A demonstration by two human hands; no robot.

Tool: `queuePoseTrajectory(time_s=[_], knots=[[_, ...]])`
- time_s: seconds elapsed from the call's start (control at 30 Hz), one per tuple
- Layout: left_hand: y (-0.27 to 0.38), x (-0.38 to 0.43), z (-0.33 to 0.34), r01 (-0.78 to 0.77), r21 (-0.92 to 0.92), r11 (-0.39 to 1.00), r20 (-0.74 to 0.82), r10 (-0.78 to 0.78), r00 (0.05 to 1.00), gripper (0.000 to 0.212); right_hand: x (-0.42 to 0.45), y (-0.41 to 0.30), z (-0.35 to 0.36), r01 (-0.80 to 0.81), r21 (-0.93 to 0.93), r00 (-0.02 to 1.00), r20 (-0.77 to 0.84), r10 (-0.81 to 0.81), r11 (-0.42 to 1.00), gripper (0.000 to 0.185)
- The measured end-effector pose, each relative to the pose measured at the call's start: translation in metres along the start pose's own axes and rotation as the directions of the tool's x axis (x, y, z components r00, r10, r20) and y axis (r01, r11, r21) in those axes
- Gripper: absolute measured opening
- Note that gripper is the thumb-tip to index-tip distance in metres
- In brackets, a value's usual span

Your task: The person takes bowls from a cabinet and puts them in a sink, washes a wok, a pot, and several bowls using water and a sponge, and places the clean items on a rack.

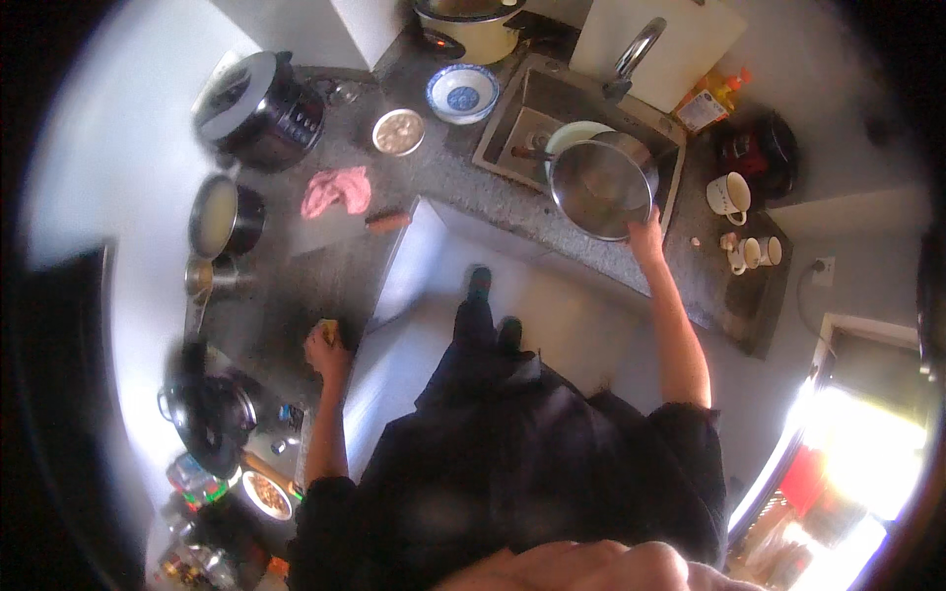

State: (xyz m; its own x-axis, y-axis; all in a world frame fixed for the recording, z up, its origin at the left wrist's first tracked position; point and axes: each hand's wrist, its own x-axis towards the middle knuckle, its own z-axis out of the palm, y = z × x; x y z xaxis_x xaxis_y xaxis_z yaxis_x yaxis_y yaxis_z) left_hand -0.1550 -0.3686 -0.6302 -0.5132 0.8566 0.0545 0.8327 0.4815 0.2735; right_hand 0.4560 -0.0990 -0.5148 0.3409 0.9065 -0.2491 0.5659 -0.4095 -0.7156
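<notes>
My right hand (647, 233) grips the rim of a round stainless-steel basin (600, 193), tilted over the front of the sink (488, 151). Below the basin, partly hidden, a pale green bowl (573, 133) and a dark handle (531, 154) show inside the sink. On the left stretch of counter, my left hand (327, 353) holds a small yellow item (329, 330), probably a sponge. Farther along that counter lie a pink cloth (336, 193) and a knife with a reddish-brown handle (388, 221); its broad pale blade is blurred.
A faucet (637, 55) arches over the sink. Beside it stand a blue-and-white bowl (463, 94), a small bowl of pale food (399, 133) and an electric cooker (259, 111). Mugs (729, 196) stand right. A pot (222, 218) and a lidded pan (211, 417) line the left wall.
</notes>
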Motion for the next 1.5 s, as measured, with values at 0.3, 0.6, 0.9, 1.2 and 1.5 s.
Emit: queuePoseTrajectory(time_s=[0.3,0.6,0.9,1.2,1.5], knots=[[0.223,0.09,-0.012,0.128,-0.747,0.652,0.321,0.186,0.929,0.032,0.109,0.007,0.017,-0.021,-0.53,0.986,-0.15,-0.069,0.848,0.065],[0.38,0.165,0.011,-0.534,-0.556,0.637,0.004,0.644,0.765,0.031,0.137,0.058,0.061,-0.129,-0.512,0.987,-0.152,0.058,0.849,0.061],[0.449,0.172,0.048,-0.693,-0.312,0.65,0.126,0.751,0.648,0.047,0.141,0.088,0.052,-0.556,0.692,0.826,0.403,0.394,0.46,0.042],[0.656,0.228,0.062,-0.674,-0.634,0.381,-0.116,0.814,0.569,0.039,0.117,0.064,0.02,-0.794,0.509,0.549,0.835,-0.033,-0.333,0.031],[0.752,0.248,0.095,-0.575,-0.743,0.342,0.103,0.907,0.408,0.022,0.102,0.028,0.106,-0.751,-0.259,0.299,0.687,-0.663,-0.607,0.028]])
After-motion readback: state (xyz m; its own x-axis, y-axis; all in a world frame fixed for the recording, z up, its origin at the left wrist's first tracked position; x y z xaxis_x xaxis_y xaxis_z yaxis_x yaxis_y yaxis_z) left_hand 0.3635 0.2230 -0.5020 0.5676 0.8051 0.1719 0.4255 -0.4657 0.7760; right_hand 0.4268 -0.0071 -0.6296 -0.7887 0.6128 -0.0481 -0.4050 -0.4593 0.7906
